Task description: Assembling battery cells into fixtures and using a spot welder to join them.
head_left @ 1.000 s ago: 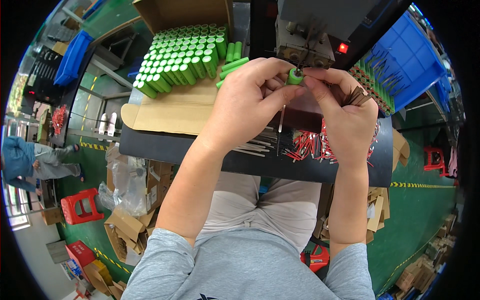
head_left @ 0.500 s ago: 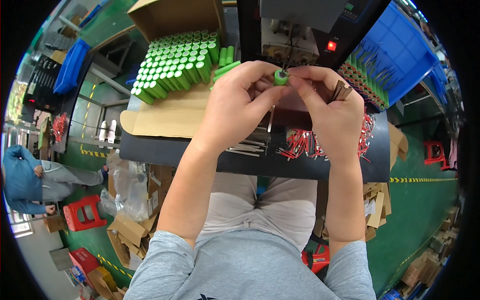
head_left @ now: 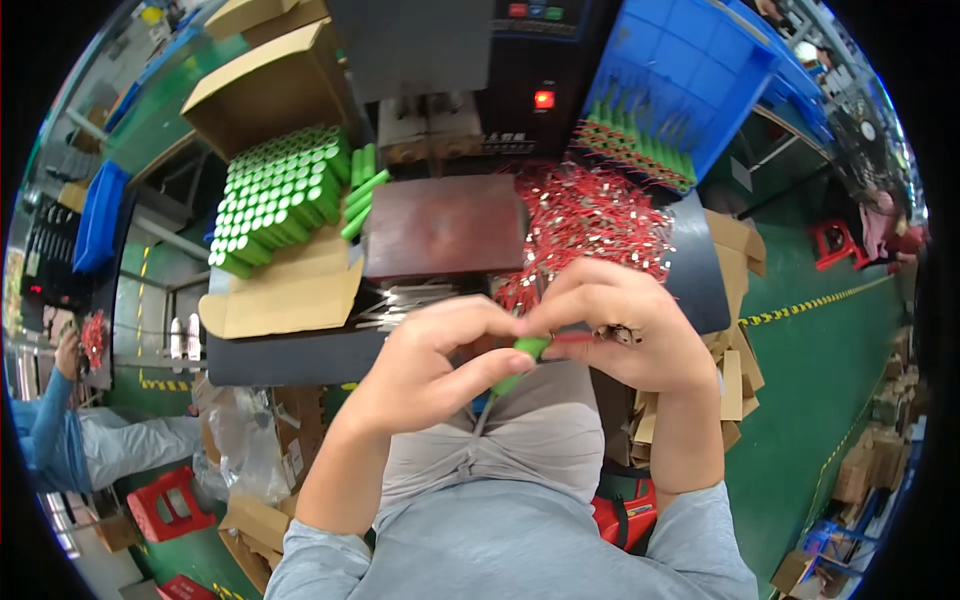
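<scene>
In front of my lap, my left hand (head_left: 430, 365) is closed around a green cylindrical battery cell (head_left: 531, 346), which is tilted and slightly blurred. The fingertips of my right hand (head_left: 665, 325) meet the cell's upper end. Several thin metal strips (head_left: 622, 334) are tucked in the right hand's curled fingers, their ends poking out. A narrow red piece (head_left: 575, 338), perhaps a wire lead, shows between its thumb and fingers. Just beyond that hand lies a heap of red leads with metal tabs (head_left: 600, 225).
A dark red-brown block (head_left: 445, 228) stands before a black machine (head_left: 540, 70) with a lit red switch (head_left: 544, 99). Left are upright green cells (head_left: 280, 195) by a cardboard box (head_left: 270, 85), and loose metal strips (head_left: 405, 303). A blue bin (head_left: 690, 60) with wired cells stands right.
Both hands have come back from the machine toward my body, bringing the green cell along. The view has shifted, showing the block and the red heap. The person at the left has raised an arm.
</scene>
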Action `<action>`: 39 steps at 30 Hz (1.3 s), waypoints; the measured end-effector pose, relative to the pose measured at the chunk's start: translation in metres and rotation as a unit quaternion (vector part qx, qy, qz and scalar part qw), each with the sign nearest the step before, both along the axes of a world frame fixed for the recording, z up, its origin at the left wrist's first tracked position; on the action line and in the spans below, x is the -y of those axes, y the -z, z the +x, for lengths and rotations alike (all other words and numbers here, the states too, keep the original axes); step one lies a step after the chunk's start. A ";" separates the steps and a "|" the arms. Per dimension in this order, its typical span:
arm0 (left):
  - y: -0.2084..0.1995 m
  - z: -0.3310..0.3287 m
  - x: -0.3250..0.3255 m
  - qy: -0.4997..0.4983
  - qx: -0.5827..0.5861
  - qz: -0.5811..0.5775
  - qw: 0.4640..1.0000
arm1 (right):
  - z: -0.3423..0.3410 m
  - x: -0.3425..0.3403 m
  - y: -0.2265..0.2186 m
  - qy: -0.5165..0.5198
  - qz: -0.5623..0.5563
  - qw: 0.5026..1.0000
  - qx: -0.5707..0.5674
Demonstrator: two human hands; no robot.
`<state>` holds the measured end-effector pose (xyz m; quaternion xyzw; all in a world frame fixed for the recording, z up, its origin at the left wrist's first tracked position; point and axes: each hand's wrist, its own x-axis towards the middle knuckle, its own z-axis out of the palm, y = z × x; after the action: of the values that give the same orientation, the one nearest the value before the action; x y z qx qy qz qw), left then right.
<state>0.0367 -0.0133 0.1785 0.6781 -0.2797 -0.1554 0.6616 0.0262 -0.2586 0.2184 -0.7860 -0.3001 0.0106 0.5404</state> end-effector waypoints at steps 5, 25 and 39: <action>0.041 -0.011 0.008 -0.074 -0.161 -0.035 0.984 | 0.005 0.053 0.027 0.241 0.178 0.950 -0.085; 0.055 -0.015 0.013 -0.118 0.060 0.075 0.988 | 0.085 0.097 0.068 0.488 -0.124 0.848 0.169; 0.033 -0.016 -0.057 -0.277 0.027 -0.109 0.954 | -0.023 -0.061 0.079 0.158 0.065 0.985 -0.011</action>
<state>0.0211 0.0435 0.1458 0.6565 -0.1142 0.0836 0.7410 0.0035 -0.1980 0.1392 -0.7868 -0.1663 -0.0856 0.5882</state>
